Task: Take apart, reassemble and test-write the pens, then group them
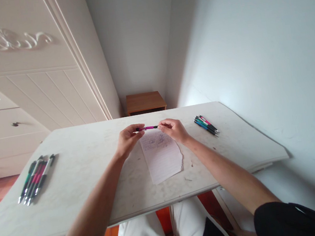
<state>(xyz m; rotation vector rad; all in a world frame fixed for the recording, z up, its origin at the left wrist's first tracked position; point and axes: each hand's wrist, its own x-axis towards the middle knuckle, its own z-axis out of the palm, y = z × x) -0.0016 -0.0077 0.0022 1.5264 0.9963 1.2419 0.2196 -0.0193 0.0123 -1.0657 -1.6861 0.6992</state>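
Note:
A pink pen (pixel 148 128) is held level between both hands, above the far end of a torn sheet of lined paper (pixel 163 159) with scribbles at its top. My left hand (pixel 127 139) pinches the pen's left end, fingers closed. The pen's right end is pinched in my right hand (pixel 173 129). The paper lies flat on the white table (pixel 94 169).
Several pens (pixel 35 179) lie in a row at the table's left. A second bunch of pens (pixel 206 125) lies at the far right. A white wardrobe (pixel 22 74) stands left, a grey wall right, a small wooden cabinet (pixel 144 102) behind the table.

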